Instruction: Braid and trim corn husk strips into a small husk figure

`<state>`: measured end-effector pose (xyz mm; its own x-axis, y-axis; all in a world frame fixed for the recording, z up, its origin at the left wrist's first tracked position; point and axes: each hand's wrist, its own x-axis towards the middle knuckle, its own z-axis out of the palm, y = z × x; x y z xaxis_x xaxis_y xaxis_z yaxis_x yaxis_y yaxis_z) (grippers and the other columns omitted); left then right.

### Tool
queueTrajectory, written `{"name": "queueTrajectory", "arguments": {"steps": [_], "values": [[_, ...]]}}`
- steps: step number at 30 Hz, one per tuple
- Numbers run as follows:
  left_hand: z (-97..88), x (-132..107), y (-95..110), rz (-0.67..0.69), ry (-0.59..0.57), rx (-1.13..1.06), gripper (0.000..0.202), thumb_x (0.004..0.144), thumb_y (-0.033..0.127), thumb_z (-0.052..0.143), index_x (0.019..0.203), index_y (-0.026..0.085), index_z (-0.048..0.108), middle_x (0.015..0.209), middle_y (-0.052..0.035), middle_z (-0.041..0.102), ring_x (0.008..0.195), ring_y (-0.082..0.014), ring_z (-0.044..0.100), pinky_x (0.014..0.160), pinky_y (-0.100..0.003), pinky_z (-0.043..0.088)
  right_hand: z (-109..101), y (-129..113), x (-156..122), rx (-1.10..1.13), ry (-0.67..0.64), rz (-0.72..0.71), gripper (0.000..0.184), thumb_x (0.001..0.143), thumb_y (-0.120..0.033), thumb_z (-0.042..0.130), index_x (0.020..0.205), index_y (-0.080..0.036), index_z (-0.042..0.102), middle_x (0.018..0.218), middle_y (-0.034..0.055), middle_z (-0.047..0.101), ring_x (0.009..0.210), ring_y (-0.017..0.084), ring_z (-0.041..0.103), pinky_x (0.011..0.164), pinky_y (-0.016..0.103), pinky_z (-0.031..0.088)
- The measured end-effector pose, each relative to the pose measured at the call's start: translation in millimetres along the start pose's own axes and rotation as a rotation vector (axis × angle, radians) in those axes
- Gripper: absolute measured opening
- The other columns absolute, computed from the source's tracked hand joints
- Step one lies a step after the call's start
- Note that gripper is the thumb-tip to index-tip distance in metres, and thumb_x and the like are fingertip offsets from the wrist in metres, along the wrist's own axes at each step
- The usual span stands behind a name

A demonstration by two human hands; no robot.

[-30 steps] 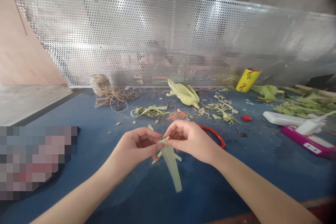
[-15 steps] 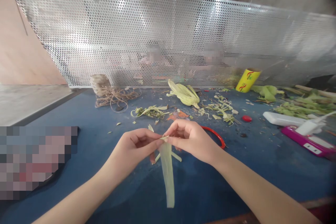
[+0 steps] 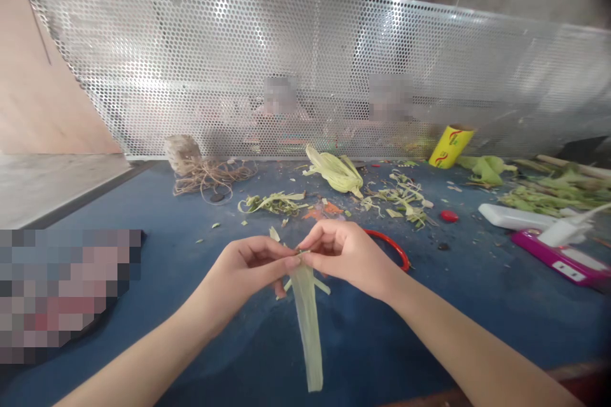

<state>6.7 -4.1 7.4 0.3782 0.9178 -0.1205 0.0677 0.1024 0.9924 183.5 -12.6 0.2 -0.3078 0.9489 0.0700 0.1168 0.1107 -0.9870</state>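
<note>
Fingertips of your left hand (image 3: 248,265) and right hand (image 3: 341,251) pinch the husk strip's (image 3: 307,318) top edge; bare blue tabletop (image 3: 157,248) lies left.

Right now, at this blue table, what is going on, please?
A person pinches the top end of a long pale green husk strip between the fingertips of the left hand and the right hand, held together above the blue table. The strip hangs down freely toward the person. Behind the hands lie a red ring, husk scraps, a whole husk bundle and a tangle of twine. Two other people sit behind the perforated metal screen.
</note>
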Motion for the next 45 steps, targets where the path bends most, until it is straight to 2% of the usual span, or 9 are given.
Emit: {"name": "queueTrajectory", "arguments": {"steps": [4, 9, 14, 19, 24, 33, 38, 45], "values": [[-1.8, 1.1, -0.9, -0.041, -0.001, -0.083, 0.017, 0.063, 0.027, 0.072, 0.067, 0.012, 0.065, 0.061, 0.0008, 0.063, 0.043, -0.007, 0.054, 0.048, -0.02, 0.046, -0.2, -1.1, -0.2, 0.007, 0.004, -0.02, 0.017, 0.068, -0.025, 0.068, 0.078, -0.016, 0.057, 0.07, -0.0015, 0.062, 0.065, 0.007, 0.058, 0.058, 0.016, 0.045], [-2.4, 1.3, -2.1, -0.02, 0.018, -0.091, 0.018, 0.061, 0.025, 0.074, 0.07, 0.012, 0.065, 0.061, 0.0005, 0.063, 0.042, -0.0053, 0.051, 0.045, -0.018, 0.043, -0.8, -0.3, 0.1, 0.019, -0.031, -0.005, 0.022, 0.066, -0.024, 0.07, 0.082, -0.017, 0.057, 0.073, -0.0012, 0.062, 0.068, 0.008, 0.059, 0.062, 0.019, 0.046], [-3.9, 1.6, -3.5, -0.003, 0.027, -0.075, 0.019, 0.062, 0.025, 0.074, 0.073, 0.012, 0.065, 0.06, 0.0009, 0.062, 0.041, -0.0041, 0.048, 0.042, -0.016, 0.039, 1.0, 0.3, 0.7, 0.017, -0.026, 0.028, 0.018, 0.068, -0.027, 0.068, 0.076, -0.017, 0.056, 0.063, -0.0039, 0.057, 0.057, 0.006, 0.054, 0.053, 0.017, 0.042], [-3.4, 1.9, -3.4, -0.01, 0.018, -0.102, 0.021, 0.06, 0.023, 0.075, 0.075, 0.013, 0.064, 0.064, 0.0016, 0.062, 0.041, -0.0033, 0.048, 0.042, -0.016, 0.039, 0.7, 1.1, 0.7, -0.005, 0.012, -0.045, 0.016, 0.07, -0.027, 0.066, 0.071, -0.016, 0.056, 0.066, -0.0019, 0.06, 0.06, 0.007, 0.054, 0.055, 0.017, 0.042], [-0.6, 1.4, -1.4, -0.06, -0.056, -0.136, 0.02, 0.067, 0.03, 0.07, 0.076, 0.012, 0.066, 0.062, 0.0005, 0.062, 0.041, -0.0041, 0.047, 0.042, -0.018, 0.042, 2.0, 1.9, -0.3, -0.017, 0.026, -0.081, 0.013, 0.067, -0.022, 0.067, 0.07, -0.016, 0.055, 0.065, -0.0025, 0.058, 0.059, 0.007, 0.054, 0.054, 0.017, 0.042], [-0.6, 2.0, -1.8, -0.106, -0.031, -0.208, 0.015, 0.064, 0.022, 0.073, 0.072, 0.013, 0.066, 0.059, 0.0007, 0.063, 0.042, -0.004, 0.049, 0.043, -0.016, 0.043, 3.0, 2.3, -3.9, -0.146, 0.015, -0.137, 0.006, 0.073, -0.022, 0.059, 0.074, -0.018, 0.055, 0.066, -0.0023, 0.056, 0.059, 0.009, 0.051, 0.054, 0.021, 0.042], [1.3, 0.9, 0.7, -0.187, -0.085, -0.242, 0.019, 0.062, 0.024, 0.074, 0.073, 0.01, 0.067, 0.062, -0.0032, 0.065, 0.045, -0.0056, 0.051, 0.042, -0.016, 0.041, 3.1, 2.8, -2.6, -0.195, 0.049, -0.191, 0.003, 0.073, -0.017, 0.057, 0.071, -0.018, 0.055, 0.067, -0.0023, 0.055, 0.059, 0.009, 0.051, 0.056, 0.022, 0.043], [0.5, 1.7, -1.0, -0.148, -0.084, -0.218, 0.019, 0.064, 0.027, 0.073, 0.074, 0.011, 0.067, 0.059, -0.0004, 0.061, 0.043, -0.0047, 0.049, 0.045, -0.018, 0.042, 0.3, -1.3, -3.5, -0.161, -0.005, -0.124, 0.008, 0.074, -0.025, 0.06, 0.075, -0.019, 0.056, 0.066, -0.0018, 0.056, 0.059, 0.009, 0.051, 0.055, 0.021, 0.041]]}}
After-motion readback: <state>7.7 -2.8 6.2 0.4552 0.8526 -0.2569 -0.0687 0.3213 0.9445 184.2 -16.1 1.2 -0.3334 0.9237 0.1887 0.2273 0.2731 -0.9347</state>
